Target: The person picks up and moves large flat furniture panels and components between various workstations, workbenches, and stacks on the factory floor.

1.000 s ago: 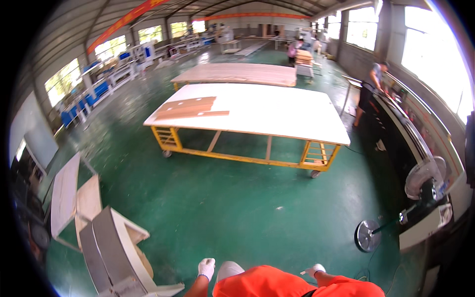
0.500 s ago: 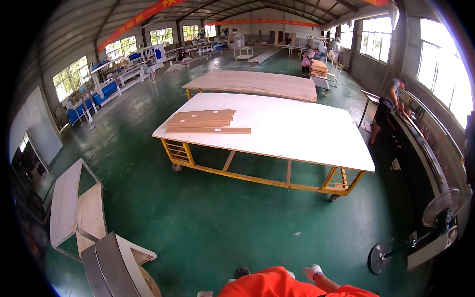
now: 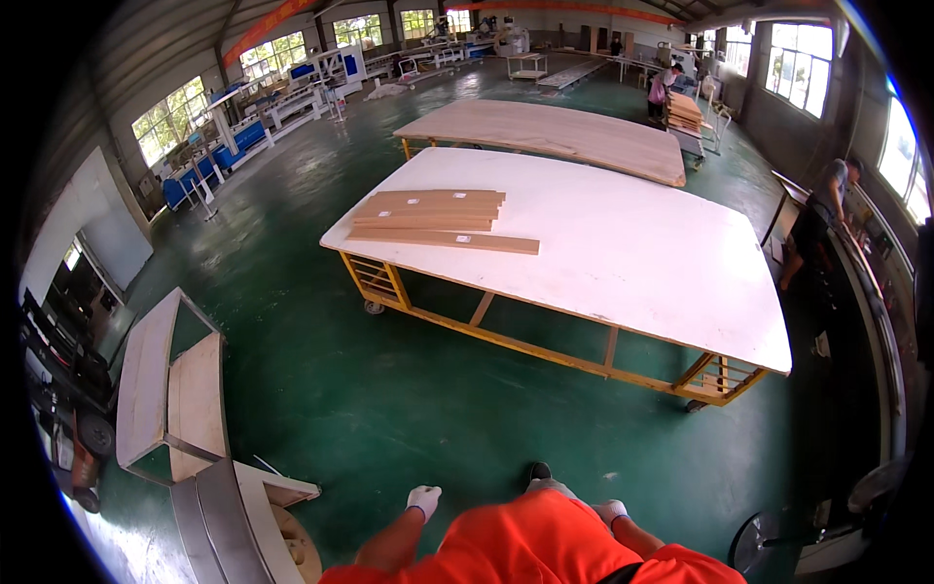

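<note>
A big white bench (image 3: 642,263) with yellow legs stands ahead, well apart from both hands. Brown wooden planks (image 3: 428,209) lie flat on its left part, their long sides running left to right. The planks are straight ahead of the left hand (image 3: 424,500), the nearer one. It wears a white glove; I can't tell if its fingers are curled. The right hand (image 3: 610,510) is partly hidden, so I can't tell. Small white labels (image 3: 463,238) sit on the planks.

A woodworking workshop, with machines (image 3: 248,135), wooden planks (image 3: 428,208) and 2 large worktables (image 3: 632,253).
</note>
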`<state>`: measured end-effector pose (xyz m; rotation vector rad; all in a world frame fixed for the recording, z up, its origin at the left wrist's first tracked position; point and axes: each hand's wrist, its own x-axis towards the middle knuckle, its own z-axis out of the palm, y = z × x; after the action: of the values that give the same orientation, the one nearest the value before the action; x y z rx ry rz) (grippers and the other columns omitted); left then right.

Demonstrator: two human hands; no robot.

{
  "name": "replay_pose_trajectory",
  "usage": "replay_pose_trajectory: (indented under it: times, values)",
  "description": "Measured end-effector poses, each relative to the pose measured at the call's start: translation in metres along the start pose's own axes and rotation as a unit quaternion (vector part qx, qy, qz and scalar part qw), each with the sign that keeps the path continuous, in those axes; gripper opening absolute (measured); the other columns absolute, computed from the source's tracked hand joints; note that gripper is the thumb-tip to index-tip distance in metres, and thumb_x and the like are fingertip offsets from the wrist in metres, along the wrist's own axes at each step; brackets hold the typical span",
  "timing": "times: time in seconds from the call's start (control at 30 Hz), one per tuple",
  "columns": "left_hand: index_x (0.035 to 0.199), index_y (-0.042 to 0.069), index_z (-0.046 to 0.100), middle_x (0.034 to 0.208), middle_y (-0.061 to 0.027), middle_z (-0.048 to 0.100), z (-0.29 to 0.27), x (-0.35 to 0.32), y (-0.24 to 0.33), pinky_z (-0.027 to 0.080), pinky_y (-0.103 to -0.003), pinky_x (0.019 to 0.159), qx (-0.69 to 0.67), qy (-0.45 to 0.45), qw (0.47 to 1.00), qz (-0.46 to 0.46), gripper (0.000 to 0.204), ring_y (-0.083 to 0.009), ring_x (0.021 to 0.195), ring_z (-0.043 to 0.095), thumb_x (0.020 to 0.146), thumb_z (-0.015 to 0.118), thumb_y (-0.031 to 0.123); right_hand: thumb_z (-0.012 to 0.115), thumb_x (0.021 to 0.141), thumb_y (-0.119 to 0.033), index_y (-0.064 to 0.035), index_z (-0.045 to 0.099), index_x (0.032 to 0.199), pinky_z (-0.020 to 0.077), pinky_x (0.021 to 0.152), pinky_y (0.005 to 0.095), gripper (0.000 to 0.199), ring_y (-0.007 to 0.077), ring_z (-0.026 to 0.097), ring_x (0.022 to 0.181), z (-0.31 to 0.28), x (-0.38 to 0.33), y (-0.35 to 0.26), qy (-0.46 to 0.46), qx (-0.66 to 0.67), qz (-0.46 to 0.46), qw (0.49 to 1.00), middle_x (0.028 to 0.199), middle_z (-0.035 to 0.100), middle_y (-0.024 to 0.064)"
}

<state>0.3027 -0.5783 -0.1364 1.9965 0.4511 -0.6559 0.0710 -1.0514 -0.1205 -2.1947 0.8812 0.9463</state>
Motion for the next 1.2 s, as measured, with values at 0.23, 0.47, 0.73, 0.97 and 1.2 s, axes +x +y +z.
replay_pose_trajectory:
  times: [0.23,0.47,0.73,0.97,1.2]
  values:
    - [0.091,0.000,0.073,0.084,-0.0151,0.072,0.026,0.018,0.074,0.053,-0.039,0.076,0.011,0.020,1.000,0.018,0.034,-0.0263,0.081,0.069,0.085,0.064,0.032,0.049,0.098,-0.035,-0.0168,0.067,0.122,0.0533,0.091,0.0390,0.036,0.0309,0.068,0.107,-0.075,0.088,0.022,0.004,-0.304,-0.176,0.936,0.124,0.069,0.0070]
    - [0.098,-0.001,0.072,0.091,-0.0161,0.072,0.017,0.042,0.075,0.052,-0.039,0.077,-0.003,0.021,0.998,-0.060,0.033,-0.0261,0.085,0.069,0.085,0.064,0.028,0.066,0.084,-0.050,-0.0028,0.074,0.099,0.0535,0.087,0.0445,0.050,0.0397,0.067,0.101,-0.203,0.151,-0.105,0.040,-0.165,-0.106,0.980,0.104,0.072,0.0229]
    - [0.093,0.002,0.067,0.082,-0.0120,0.066,-0.044,0.125,0.043,0.050,-0.039,0.071,-0.112,0.019,0.975,-0.193,0.025,-0.0251,0.079,0.066,0.089,0.060,0.025,0.060,0.085,-0.049,0.0007,0.072,0.101,0.0526,0.089,0.0465,0.054,0.0411,0.066,0.103,-0.278,0.189,-0.399,0.079,-0.146,-0.281,0.945,0.106,0.070,0.0247]
    - [0.088,0.005,0.062,0.072,-0.0072,0.060,-0.181,0.244,0.091,0.048,-0.038,0.063,-0.341,0.043,0.920,-0.188,0.017,-0.0240,0.069,0.062,0.092,0.056,0.021,0.061,0.085,-0.052,0.0002,0.072,0.108,0.0509,0.094,0.0458,0.058,0.0399,0.064,0.110,-0.267,0.251,-0.564,0.087,-0.149,-0.296,0.940,0.114,0.069,0.0248]
    - [0.079,0.005,0.058,0.067,0.0001,0.051,-0.363,0.363,0.268,0.038,-0.028,0.049,-0.322,0.168,0.929,-0.069,0.011,-0.0117,0.054,0.048,0.088,0.061,0.011,0.061,0.086,-0.051,0.0003,0.069,0.116,0.0499,0.098,0.0449,0.060,0.0396,0.063,0.114,-0.259,0.238,-0.746,0.032,-0.126,-0.295,0.947,0.119,0.068,0.0240]
